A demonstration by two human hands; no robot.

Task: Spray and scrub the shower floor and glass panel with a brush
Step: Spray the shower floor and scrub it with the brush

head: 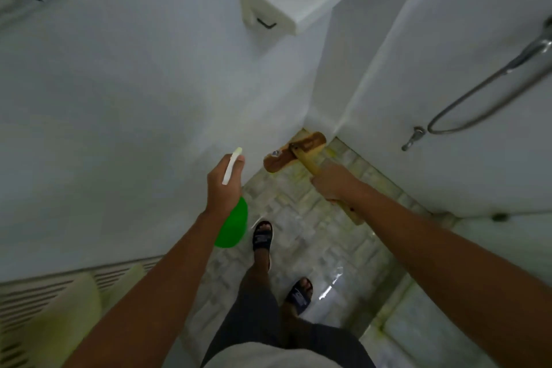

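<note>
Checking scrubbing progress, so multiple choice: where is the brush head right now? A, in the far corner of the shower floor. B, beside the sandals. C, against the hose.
A: the brush head sits on the tiled floor where the walls meet.

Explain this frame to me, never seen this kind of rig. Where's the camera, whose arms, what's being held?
There is no robot. One wide-angle camera worn on a person's head looks down at their own arms, legs and sandals. The left hand grips a green spray bottle by its white trigger head. The right hand grips the wooden handle of a scrub brush, whose head sits in the corner where the tiled shower floor meets the white walls. A shower hose hangs on the right.
</note>
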